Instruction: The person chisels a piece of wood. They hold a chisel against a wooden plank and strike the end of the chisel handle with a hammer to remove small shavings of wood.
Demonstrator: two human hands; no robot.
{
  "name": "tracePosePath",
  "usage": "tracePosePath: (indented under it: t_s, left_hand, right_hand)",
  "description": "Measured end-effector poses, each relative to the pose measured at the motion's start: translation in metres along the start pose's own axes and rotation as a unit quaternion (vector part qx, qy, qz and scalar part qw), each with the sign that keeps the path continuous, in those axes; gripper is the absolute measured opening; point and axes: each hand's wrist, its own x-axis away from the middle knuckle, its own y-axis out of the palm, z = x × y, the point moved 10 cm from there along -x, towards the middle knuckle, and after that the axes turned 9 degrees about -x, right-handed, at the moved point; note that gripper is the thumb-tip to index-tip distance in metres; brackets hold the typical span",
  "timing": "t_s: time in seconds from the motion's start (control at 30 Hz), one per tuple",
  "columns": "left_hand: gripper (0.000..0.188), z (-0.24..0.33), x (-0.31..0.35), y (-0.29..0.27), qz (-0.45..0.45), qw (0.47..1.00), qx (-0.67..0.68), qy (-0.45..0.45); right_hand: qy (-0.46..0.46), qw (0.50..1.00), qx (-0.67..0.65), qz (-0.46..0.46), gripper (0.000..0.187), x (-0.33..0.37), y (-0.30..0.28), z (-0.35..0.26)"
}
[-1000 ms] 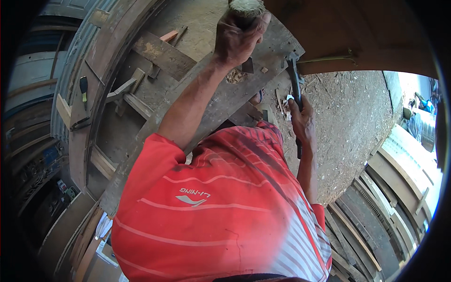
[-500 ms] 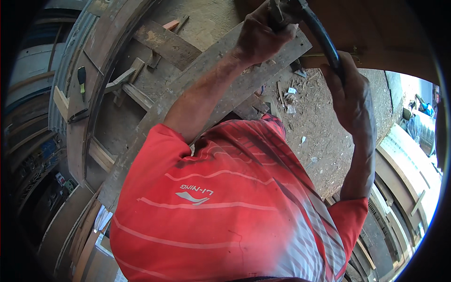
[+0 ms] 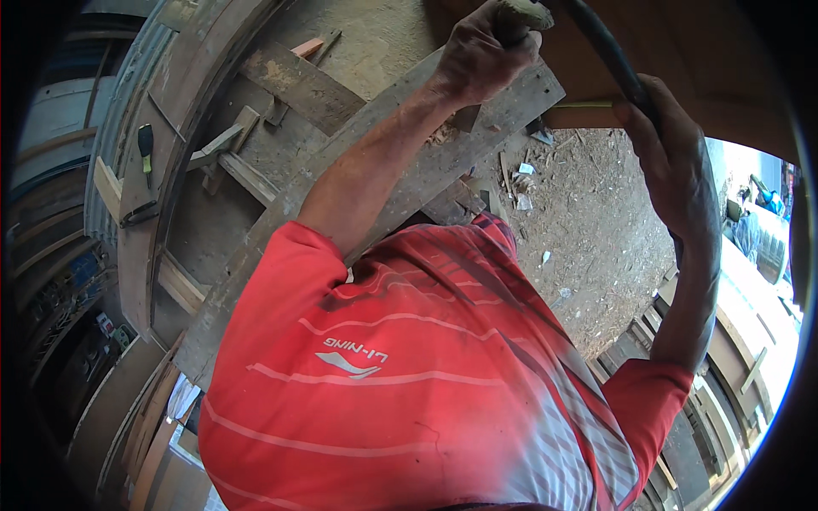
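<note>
My left hand [image 3: 477, 60] is closed around an upright tool with a pale, rounded handle end [image 3: 527, 12]; its lower part is hidden behind the fingers. A dark, slim hammer handle [image 3: 607, 44] runs from the top edge into my right hand [image 3: 677, 170], which is wrapped round it. The hammer's head lies beyond the top of the picture. Below the left hand lies a long grey board [image 3: 532, 94], with a few wood chips [image 3: 443, 133] on it. A brown wooden panel [image 3: 699, 72] stretches across the upper right, beyond both hands.
To the left, a screwdriver [image 3: 146, 153] with a black and green handle lies on a wooden beam [image 3: 136, 281]. Wood offcuts [image 3: 249, 175] sit between beam and board. Litter [image 3: 525, 169] dots the dirt floor [image 3: 596, 247]. Stacked boards [image 3: 733, 341] stand at the right.
My right hand has moved right and slightly down with the hammer. The hammer head, earlier above my left hand, has left the picture, uncovering the pale handle end.
</note>
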Motion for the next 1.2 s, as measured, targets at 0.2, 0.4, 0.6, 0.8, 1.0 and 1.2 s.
tracePosePath:
  t_s: [0.2, 0.4, 0.6, 0.8, 1.0, 1.2]
  left_hand:
    - [0.021, 0.004, -0.001, 0.008, -0.018, 0.998, 0.047, -0.049]
    - [0.020, 0.007, -0.008, -0.006, 0.018, 1.000, -0.013, -0.016]
    - [0.018, 0.008, -0.008, -0.004, 0.034, 0.997, -0.067, 0.002]
    - [0.019, -0.014, -0.011, -0.010, 0.026, 0.996, -0.034, -0.073]
    - [0.021, -0.068, -0.027, -0.030, 0.053, 0.984, 0.018, -0.172]
    - [0.018, -0.024, -0.018, -0.011, 0.022, 0.994, 0.008, -0.106]
  right_hand:
    - [0.042, 0.991, -0.062, 0.109, 0.035, -0.007, -0.042, 0.022]
    - [-0.049, 0.998, 0.032, -0.029, 0.034, -0.027, 0.002, 0.010]
    - [0.058, 0.997, -0.044, 0.004, 0.037, -0.039, -0.008, 0.041]
    - [-0.032, 0.996, -0.020, -0.083, 0.035, -0.033, 0.022, 0.023]
    - [0.063, 0.995, -0.063, -0.055, 0.044, -0.018, 0.034, 0.050]
    - [0.113, 0.988, -0.103, -0.014, 0.048, -0.002, 0.027, 0.077]
